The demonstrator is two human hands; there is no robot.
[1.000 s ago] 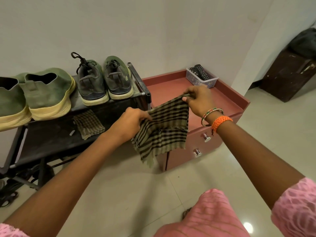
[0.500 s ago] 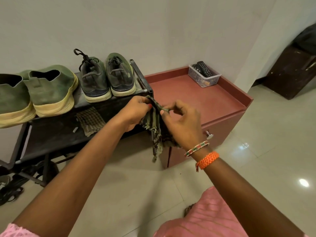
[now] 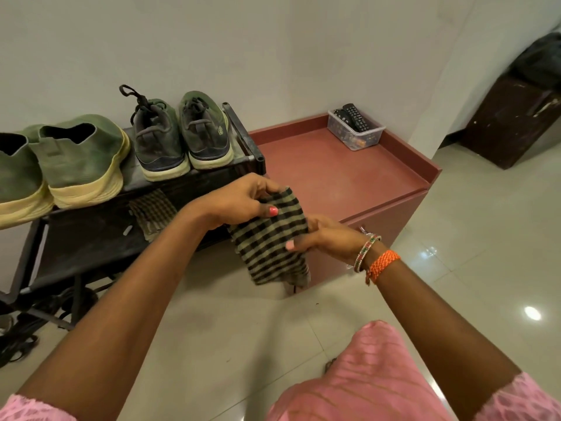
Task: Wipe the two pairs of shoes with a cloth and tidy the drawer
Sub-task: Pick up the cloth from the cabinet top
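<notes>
Holding the striped cloth (image 3: 270, 238) up in mid-air, the person had both hands on it at the centre of the view, just in front of the shoe rack (image 3: 91, 238). The left hand (image 3: 239, 202) pinched the cloth's upper edge, thumb over the front and fingers curled behind. The right hand (image 3: 328, 238), at about 4 o'clock from the left, gripped the cloth's right side, thumb pressed on the stripes. The lower part hung free, with no tension in it.

That limp drape suggested a light, soft fabric that would fold or bunch wherever it was taken; gathering it into a pad in one palm would probably serve better for wiping than a grip on an edge.

Up at 10 o'clock, the dark laced shoes (image 3: 179, 138) sat on the rack's top shelf, and the green slip-on shoes (image 3: 60, 165) stood beside them at 9 o'clock. A second cloth (image 3: 153, 212) lay on the shelf below. At 2 o'clock stood the red cabinet (image 3: 349, 183), its drawer front mostly hidden behind the right hand, and a clear box of remotes (image 3: 355, 129) sat at its far corner. Judging from this, wiping had not yet begun.
</notes>
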